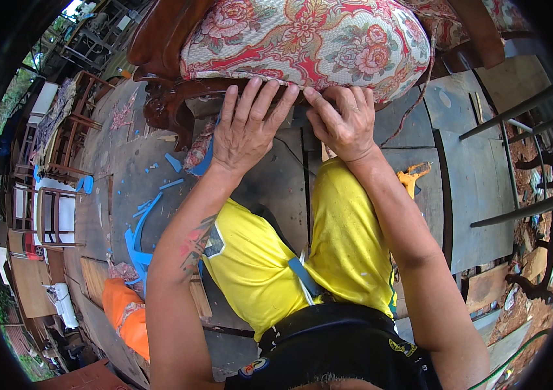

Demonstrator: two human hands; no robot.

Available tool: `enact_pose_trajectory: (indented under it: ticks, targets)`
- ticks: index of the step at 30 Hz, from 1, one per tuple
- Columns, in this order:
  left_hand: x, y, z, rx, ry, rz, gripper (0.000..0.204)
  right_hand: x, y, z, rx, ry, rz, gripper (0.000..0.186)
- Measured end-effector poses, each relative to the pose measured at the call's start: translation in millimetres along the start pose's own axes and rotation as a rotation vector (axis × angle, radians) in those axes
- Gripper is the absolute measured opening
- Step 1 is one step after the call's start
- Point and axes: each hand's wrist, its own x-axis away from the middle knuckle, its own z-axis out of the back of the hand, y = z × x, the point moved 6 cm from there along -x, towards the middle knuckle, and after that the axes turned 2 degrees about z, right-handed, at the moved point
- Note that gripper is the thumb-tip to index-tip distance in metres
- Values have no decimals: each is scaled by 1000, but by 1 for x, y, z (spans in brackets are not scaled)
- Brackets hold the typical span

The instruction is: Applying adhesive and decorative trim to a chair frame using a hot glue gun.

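In front of me is a carved, dark reddish-brown wooden seat frame [159, 104] with a padded cushion [309, 45] covered in red, cream and green floral fabric. My left hand [247, 123] lies with fingers stretched and apart, their tips against the fabric's lower edge where it meets the wood. Close beside it, my right hand [345, 120] has its fingers curled together at the same edge, and whatever is between them is hidden. A thin braided cord [427, 78] hangs loose from the cushion's right side toward the floor.
An orange-yellow glue gun [413, 177] lies right of my knee. Blue offcuts [139, 244] and an orange cloth [126, 315] lie to the left on the dark board floor [270, 175]. Wooden chairs [62, 149] stand far left; dark metal bars [517, 214] jut in from the right.
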Motion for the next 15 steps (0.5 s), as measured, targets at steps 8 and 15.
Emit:
enact_pose_trajectory:
  ticks: [8,15]
  targets:
    - [-1,-1,3,46,0,10,71,-1,0,0,26,16,8,53]
    - [-2,0,4,10,-22,9,68,0,0,-1,42,26,5,50]
